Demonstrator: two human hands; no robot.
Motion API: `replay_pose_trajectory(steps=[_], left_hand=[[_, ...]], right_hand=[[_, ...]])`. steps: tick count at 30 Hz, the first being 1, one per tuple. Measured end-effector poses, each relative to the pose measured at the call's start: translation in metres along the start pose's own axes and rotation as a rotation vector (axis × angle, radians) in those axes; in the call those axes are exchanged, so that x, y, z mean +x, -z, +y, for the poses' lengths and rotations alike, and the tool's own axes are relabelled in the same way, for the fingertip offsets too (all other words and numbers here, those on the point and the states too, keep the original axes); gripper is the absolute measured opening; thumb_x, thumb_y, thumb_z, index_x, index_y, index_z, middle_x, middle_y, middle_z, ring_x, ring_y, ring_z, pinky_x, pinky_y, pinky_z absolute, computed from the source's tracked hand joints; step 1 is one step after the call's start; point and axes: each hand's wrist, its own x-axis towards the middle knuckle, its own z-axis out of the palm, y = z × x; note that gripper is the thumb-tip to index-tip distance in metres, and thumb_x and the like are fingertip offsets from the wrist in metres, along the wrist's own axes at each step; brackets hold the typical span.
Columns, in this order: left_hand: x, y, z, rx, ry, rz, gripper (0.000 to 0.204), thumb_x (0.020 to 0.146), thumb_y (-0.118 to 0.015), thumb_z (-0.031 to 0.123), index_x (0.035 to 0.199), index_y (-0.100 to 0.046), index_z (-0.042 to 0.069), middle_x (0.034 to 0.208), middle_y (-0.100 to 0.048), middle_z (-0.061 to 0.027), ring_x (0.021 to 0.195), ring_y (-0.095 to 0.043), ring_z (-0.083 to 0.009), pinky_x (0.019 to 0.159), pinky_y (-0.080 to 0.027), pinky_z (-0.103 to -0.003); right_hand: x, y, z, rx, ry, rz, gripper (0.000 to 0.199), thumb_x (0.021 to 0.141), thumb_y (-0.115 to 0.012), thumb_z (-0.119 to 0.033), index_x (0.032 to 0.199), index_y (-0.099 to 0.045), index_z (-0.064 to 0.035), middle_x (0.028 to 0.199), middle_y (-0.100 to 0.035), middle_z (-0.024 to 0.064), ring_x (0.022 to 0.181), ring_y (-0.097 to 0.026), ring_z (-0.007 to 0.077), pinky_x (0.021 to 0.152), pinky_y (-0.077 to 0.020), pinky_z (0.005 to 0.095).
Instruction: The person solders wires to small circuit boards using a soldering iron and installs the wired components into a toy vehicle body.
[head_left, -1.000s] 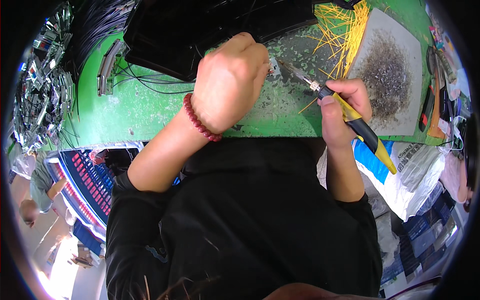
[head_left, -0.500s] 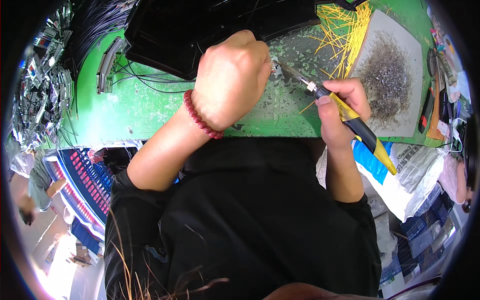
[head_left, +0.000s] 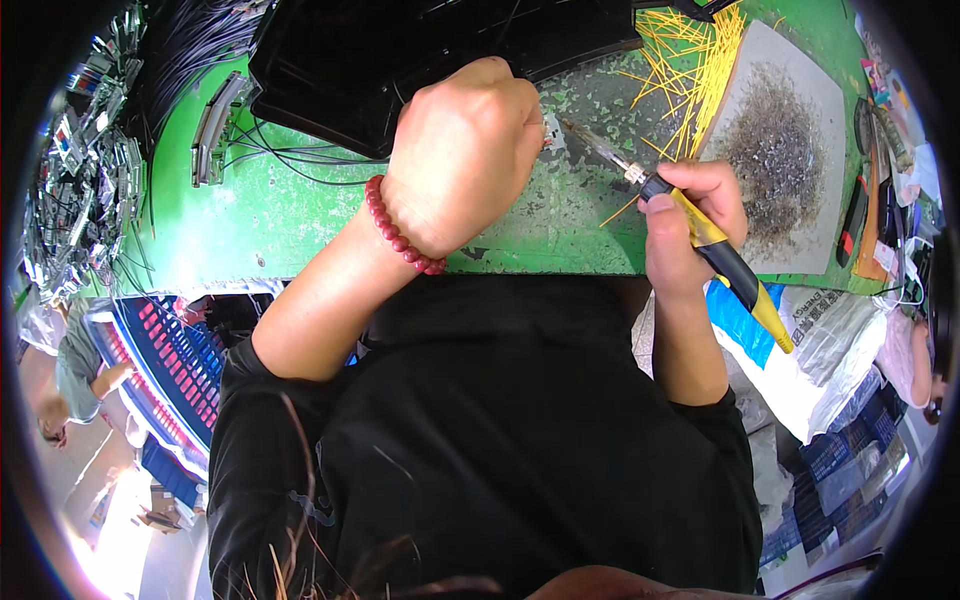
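Observation:
My right hand (head_left: 690, 225) grips a soldering iron (head_left: 715, 250) with a yellow and black handle; its thin metal tip points up-left to a small metal piece (head_left: 550, 135). My left hand (head_left: 465, 150), with a red bead bracelet (head_left: 400, 235) on the wrist, is closed in a fist and pinches that small piece at the fingertips over the worn green bench top (head_left: 560, 215). Most of the piece is hidden by the fingers.
A black tray (head_left: 350, 60) lies behind my left hand. Yellow wire pieces (head_left: 700, 70) and a grey board heaped with metal scraps (head_left: 775, 150) sit at the right. Black wires (head_left: 280, 160), a grey part (head_left: 210, 130) and shiny parts (head_left: 70, 190) are at the left.
Both hands stay nearly in place. The iron's tip and my left fist have shifted slightly, keeping the tip at the small piece.

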Motion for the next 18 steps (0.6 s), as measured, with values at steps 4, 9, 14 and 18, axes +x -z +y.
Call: replay_pose_trajectory(steps=[4, 9, 14, 18], left_hand=[[0.0001, -0.0014, 0.0003, 0.010, 0.008, 0.000, 0.007, 0.073, -0.070, 0.001, 0.071, -0.063, 0.002, 0.070, -0.058, -0.0089, 0.060, -0.059, -0.0251, 0.055, -0.047, -0.033], [0.0001, 0.0000, 0.0019, 0.081, -0.008, -0.008, 0.009, 0.076, -0.065, 0.006, 0.068, -0.061, 0.004, 0.075, -0.060, -0.0099, 0.062, -0.062, -0.0313, 0.053, -0.052, -0.040], [0.0009, 0.0012, 0.0021, 0.084, -0.024, -0.021, 0.010, 0.076, -0.066, 0.007, 0.068, -0.061, 0.004, 0.075, -0.059, -0.0095, 0.062, -0.062, -0.0310, 0.053, -0.052, -0.040], [0.0007, 0.0020, 0.0035, 0.098, -0.031, -0.022, 0.010, 0.077, -0.066, 0.007, 0.068, -0.061, 0.004, 0.075, -0.059, -0.0093, 0.062, -0.062, -0.0308, 0.054, -0.052, -0.040]], right_hand=[[-0.0002, 0.0009, 0.0005, 0.001, -0.017, -0.003, 0.023, 0.081, -0.073, -0.013, 0.095, -0.059, -0.0004, 0.076, -0.054, -0.0015, 0.064, -0.045, 0.0029, 0.057, -0.0349, 0.0195], [0.0006, 0.0012, 0.0010, 0.012, 0.010, -0.002, 0.024, 0.081, -0.074, -0.014, 0.095, -0.059, -0.0006, 0.076, -0.054, -0.0016, 0.063, -0.045, 0.0030, 0.056, -0.0341, 0.0196], [0.0009, 0.0016, 0.0001, 0.014, -0.005, -0.003, 0.024, 0.081, -0.073, -0.013, 0.095, -0.059, -0.0007, 0.075, -0.053, -0.0020, 0.062, -0.044, 0.0028, 0.056, -0.0337, 0.0197], [0.0018, 0.0003, -0.0030, 0.011, -0.026, -0.016, 0.022, 0.080, -0.072, -0.009, 0.095, -0.058, -0.0007, 0.073, -0.053, -0.0025, 0.061, -0.045, 0.0020, 0.055, -0.0336, 0.0191]])
